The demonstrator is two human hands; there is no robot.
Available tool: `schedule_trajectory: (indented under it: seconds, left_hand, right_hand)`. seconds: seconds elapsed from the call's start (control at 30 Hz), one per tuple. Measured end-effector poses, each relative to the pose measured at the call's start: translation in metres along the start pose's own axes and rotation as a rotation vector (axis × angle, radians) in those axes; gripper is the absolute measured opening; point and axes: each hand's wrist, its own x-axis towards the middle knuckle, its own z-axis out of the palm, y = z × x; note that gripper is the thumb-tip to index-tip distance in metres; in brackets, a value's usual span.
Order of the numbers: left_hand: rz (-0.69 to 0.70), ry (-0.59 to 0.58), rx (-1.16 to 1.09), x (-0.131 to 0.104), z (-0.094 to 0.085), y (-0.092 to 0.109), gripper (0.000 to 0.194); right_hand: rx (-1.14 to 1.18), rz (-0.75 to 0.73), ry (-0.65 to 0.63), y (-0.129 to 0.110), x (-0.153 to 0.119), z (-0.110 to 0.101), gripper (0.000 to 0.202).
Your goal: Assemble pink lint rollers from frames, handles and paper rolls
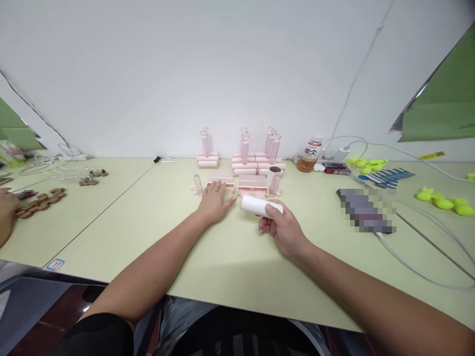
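My right hand (284, 225) is closed around one end of a white sticky-paper roll (254, 205), held tilted above the table. My left hand (215, 201) lies palm down with its fingers stretched forward, the fingertips at the front of an opened pink case (227, 181); what is under the palm is hidden. Right of it sits another opened pink case (253, 183) with a clear lid. An upright roll with a brown core (275, 170) stands behind my right hand, beside a pink handle (275, 185). A further pink handle (198, 184) stands left of my left hand.
Several closed pink rollers (208, 160) and upright handles (245, 148) line the wall. To the right are a drink bottle (310, 154), a blurred phone (365, 210), cables and yellow-green pieces (443, 200). At far left, another person's hand (7, 207) is near brown pieces (40, 202).
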Motion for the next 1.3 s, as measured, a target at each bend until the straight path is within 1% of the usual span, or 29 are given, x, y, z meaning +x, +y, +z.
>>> schedule_trajectory:
  seconds: [0.1, 0.27, 0.33, 0.47, 0.53, 0.6, 0.67, 0.77, 0.87, 0.93, 1.0, 1.13, 1.2, 1.3]
  left_hand:
    - [0.012, -0.006, 0.053, 0.002, 0.003, -0.002, 0.072]
    - [-0.006, -0.035, 0.130, 0.005, 0.008, -0.001, 0.071]
    - [-0.012, -0.006, 0.142, 0.005, 0.008, 0.002, 0.069]
    - [0.003, 0.105, 0.171, 0.003, 0.004, 0.010, 0.061]
    - [0.020, 0.122, 0.182, 0.001, 0.001, 0.013, 0.055]
    - [0.036, 0.103, 0.173, 0.000, -0.001, 0.014, 0.049]
    - [0.021, 0.056, 0.150, -0.001, -0.004, 0.015, 0.044]
    - [-0.077, -0.031, 0.110, -0.002, -0.008, 0.015, 0.034]
    - [-0.141, -0.078, 0.068, -0.004, -0.010, 0.014, 0.018]
    - [-0.151, -0.099, 0.017, -0.005, -0.011, 0.012, 0.014]
    - [-0.160, -0.118, -0.063, -0.006, -0.011, 0.011, 0.016]
    - [-0.190, -0.104, -0.257, -0.011, -0.013, 0.012, 0.016]
    - [-0.245, -0.120, -0.443, -0.014, -0.015, 0.015, 0.015]
    - [-0.337, -0.200, -0.780, -0.020, -0.020, 0.024, 0.023]
  right_hand:
    - [-0.010, -0.001, -0.004, 0.001, 0.000, 0.000, 0.042]
    - [-0.025, -0.001, -0.009, 0.004, 0.001, 0.000, 0.043]
    - [-0.036, -0.001, -0.009, 0.005, 0.001, -0.001, 0.043]
    - [-0.047, -0.016, -0.008, 0.005, 0.002, -0.003, 0.041]
    - [-0.047, -0.023, -0.010, 0.005, 0.003, -0.003, 0.041]
    - [-0.046, -0.026, -0.012, 0.005, 0.003, -0.004, 0.040]
    - [-0.041, -0.023, -0.010, 0.005, 0.002, -0.004, 0.040]
    - [-0.023, -0.017, -0.023, 0.005, 0.002, -0.004, 0.041]
    - [0.007, -0.010, -0.070, 0.006, 0.001, -0.004, 0.040]
    - [0.032, -0.003, -0.113, 0.006, 0.001, -0.003, 0.039]
    - [0.047, 0.003, -0.151, 0.006, 0.000, -0.003, 0.036]
    - [0.054, 0.013, -0.181, 0.006, -0.001, -0.003, 0.033]
    - [0.056, 0.018, -0.184, 0.005, -0.001, -0.004, 0.033]
    - [0.034, 0.023, -0.182, 0.005, -0.001, -0.004, 0.033]
